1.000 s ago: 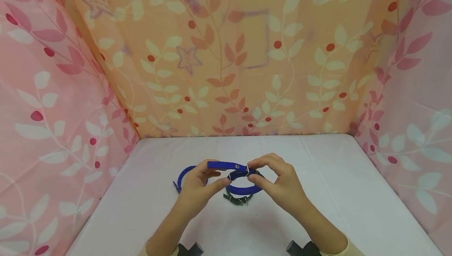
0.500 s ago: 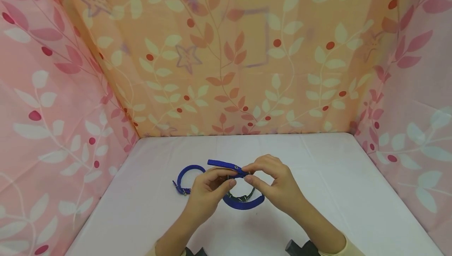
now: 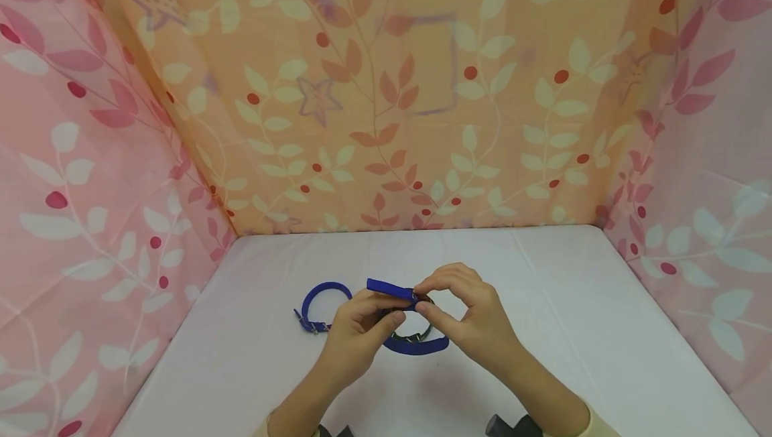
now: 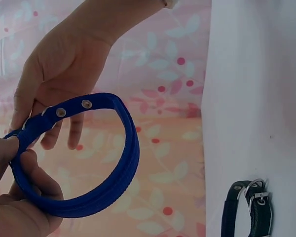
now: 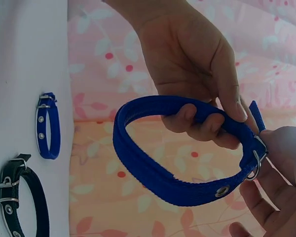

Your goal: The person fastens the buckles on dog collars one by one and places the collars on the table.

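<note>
A blue pet collar (image 3: pixel 416 348) with a metal buckle (image 5: pixel 257 155) and eyelets is held up above the table as a loop. My left hand (image 3: pixel 356 333) grips its band between thumb and fingers. At the buckle, my right hand (image 3: pixel 473 306) pinches the collar with thumb and index finger. The strap's free end (image 3: pixel 386 287) sticks out to the left over my left fingers. In the right wrist view the buckle is partly covered by my right fingers (image 5: pixel 259 197). The left wrist view shows eyelets along the blue band (image 4: pixel 130 153).
A second blue collar (image 3: pixel 306 303) lies buckled on the white table (image 3: pixel 241 356), left of my hands. Behind the held loop lies a dark collar (image 5: pixel 32 190), partly hidden in the head view. Patterned cloth (image 3: pixel 386 155) walls the back and both sides.
My left hand has moved right, closer to my right hand. The collar's loop has tipped downward, and its free end has shifted right and shows shorter beyond the fingers.
</note>
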